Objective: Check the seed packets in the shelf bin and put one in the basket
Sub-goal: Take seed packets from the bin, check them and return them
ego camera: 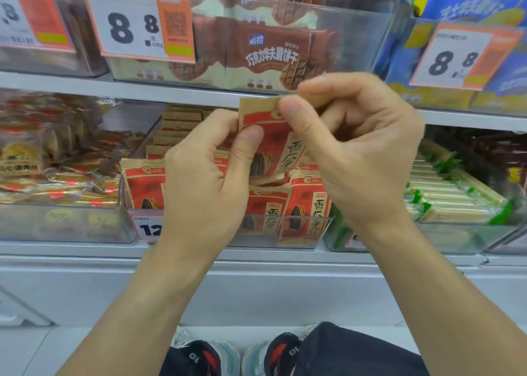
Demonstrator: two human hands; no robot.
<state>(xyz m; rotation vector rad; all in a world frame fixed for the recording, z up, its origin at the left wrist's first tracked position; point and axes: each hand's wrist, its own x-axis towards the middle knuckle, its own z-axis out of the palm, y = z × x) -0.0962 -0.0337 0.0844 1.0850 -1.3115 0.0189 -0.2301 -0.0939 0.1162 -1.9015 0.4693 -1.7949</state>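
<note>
Fingers: both hands pinch one seed packet (269, 147) and hold it up in front of the shelf bin (299, 230).
Left hand (205, 173): thumb pressed on the packet's red front, other fingers curled behind its left edge.
Right hand (356, 147): thumb and forefinger grip the packet's top edge, remaining fingers curled.
Seed packet: brown paper with a red panel, tilted, top leaning left, lifted clear above the packets in the bin.
Shelf bin: clear plastic, on the lower shelf (256, 257), filled with upright rows of matching packets (306, 201).
Neighbours: wrapped snacks (57, 176) in the bin to the left, green and white bars (456, 201) to the right.
Upper shelf: brown biscuit bags (265, 53) behind a price tag (137, 21) reading 8.8.
Below: two dark shoes (242, 355) on the floor.
</note>
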